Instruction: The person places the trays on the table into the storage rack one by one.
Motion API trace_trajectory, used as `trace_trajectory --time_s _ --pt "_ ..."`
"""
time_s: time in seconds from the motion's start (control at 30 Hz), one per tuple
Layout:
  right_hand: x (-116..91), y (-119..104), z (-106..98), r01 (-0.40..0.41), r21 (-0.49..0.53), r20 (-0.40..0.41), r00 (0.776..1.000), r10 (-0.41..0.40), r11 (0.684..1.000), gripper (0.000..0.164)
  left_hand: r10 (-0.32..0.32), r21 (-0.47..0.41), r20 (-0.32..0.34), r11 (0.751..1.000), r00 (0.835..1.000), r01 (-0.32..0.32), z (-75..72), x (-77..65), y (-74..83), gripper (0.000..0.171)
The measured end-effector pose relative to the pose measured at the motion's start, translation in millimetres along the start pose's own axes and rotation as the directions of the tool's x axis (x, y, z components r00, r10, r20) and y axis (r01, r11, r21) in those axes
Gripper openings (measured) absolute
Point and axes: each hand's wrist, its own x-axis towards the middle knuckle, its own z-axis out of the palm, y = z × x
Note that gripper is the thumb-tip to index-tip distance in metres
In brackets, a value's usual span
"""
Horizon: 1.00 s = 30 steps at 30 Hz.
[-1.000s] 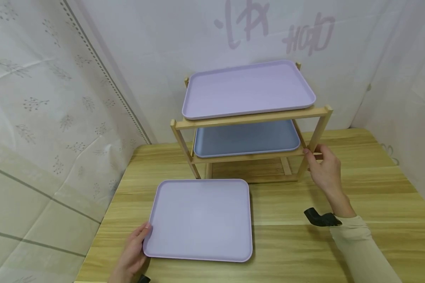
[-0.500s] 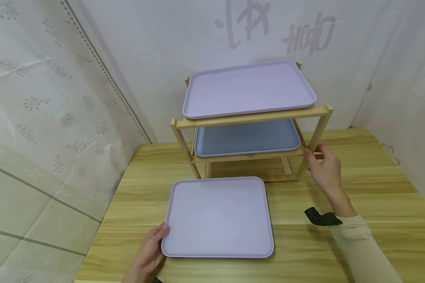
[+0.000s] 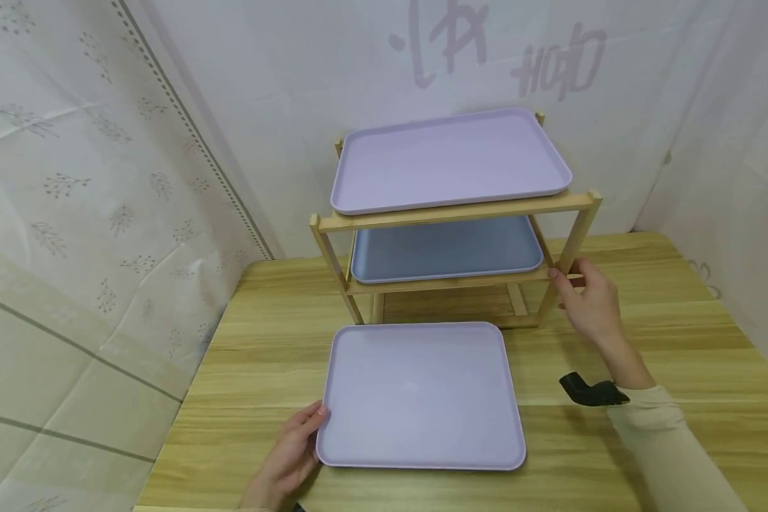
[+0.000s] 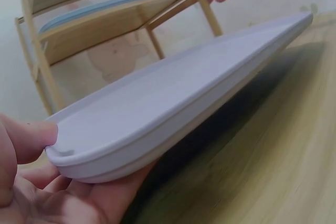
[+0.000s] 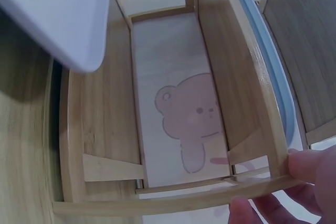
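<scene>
My left hand (image 3: 291, 449) holds a light purple tray (image 3: 422, 398) by its left edge, thumb on the rim and fingers underneath. In the left wrist view the tray (image 4: 173, 93) is raised off the table, with a dark shadow below it. My right hand (image 3: 592, 299) grips the right front post of a wooden rack (image 3: 454, 213) at the middle shelf's height. On the rack's top lies another light purple tray (image 3: 448, 163). A blue tray (image 3: 448, 249) rests on the middle shelf. The bottom shelf (image 5: 107, 108) bears nothing in the right wrist view.
The rack stands on a wooden table (image 3: 665, 441), toward its back. Behind it hangs a white cloth (image 3: 281, 85) with pinkish lettering, and a patterned curtain (image 3: 89, 213) borders the left side.
My left hand has carried the light purple tray to the right, so that it lies in front of the rack. The right hand keeps its grip on the post; its forearm has shifted slightly right.
</scene>
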Motion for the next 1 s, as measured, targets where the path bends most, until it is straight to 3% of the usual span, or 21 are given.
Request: trace_trajectory --time_s 0.13,0.27,0.6,1.0 --pt "2 0 -5 -0.005 0.0 0.05 0.999 0.005 1.0 0.038 -0.004 -0.047 0.061 0.999 0.998 0.007 9.9 2.7 0.1 0.026" --pt "4 0 -8 -0.013 -0.016 0.08 0.997 0.014 1.0 0.039 -0.01 -0.062 0.099 0.998 0.995 0.016 18.2 7.3 -1.5 0.03" --pt "5 -1 -10 -0.014 -0.022 0.105 0.994 0.016 1.0 0.039 -0.035 -0.026 0.043 0.999 0.998 0.036 34.6 19.9 -4.9 0.054" --pt "5 0 -9 0.0 -0.018 0.102 0.995 0.002 1.0 0.037 -0.003 -0.031 0.053 1.0 0.999 0.004 44.0 35.8 -6.2 0.058"
